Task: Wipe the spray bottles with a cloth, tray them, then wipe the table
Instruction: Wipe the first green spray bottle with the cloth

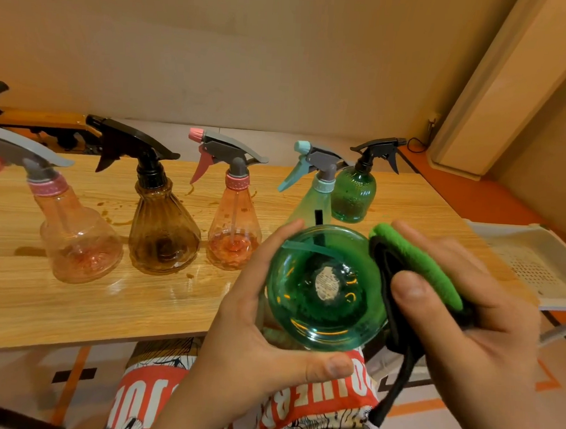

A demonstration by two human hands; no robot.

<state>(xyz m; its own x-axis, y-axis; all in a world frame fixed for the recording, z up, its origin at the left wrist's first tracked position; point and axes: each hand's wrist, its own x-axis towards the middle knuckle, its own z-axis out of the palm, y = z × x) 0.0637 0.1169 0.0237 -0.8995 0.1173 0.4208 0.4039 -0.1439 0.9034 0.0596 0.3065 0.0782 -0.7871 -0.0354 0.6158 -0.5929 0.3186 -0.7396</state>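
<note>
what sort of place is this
Probably a plain indoor room set up as a workspace: a wood-grain table before a bare beige wall, orange marking lines on the floor, and a white perforated tray at the table's right end.

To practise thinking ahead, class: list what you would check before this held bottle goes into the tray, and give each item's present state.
1. Left hand grips the green bottle securely: ok.
2. Right hand holds the green cloth against the bottle's side: ok.
3. Bottle wiped all round: cannot tell.
4. White tray shows free room: ok.
5. Table free of spills: not ok, brown spots beside the brown bottle.
</note>
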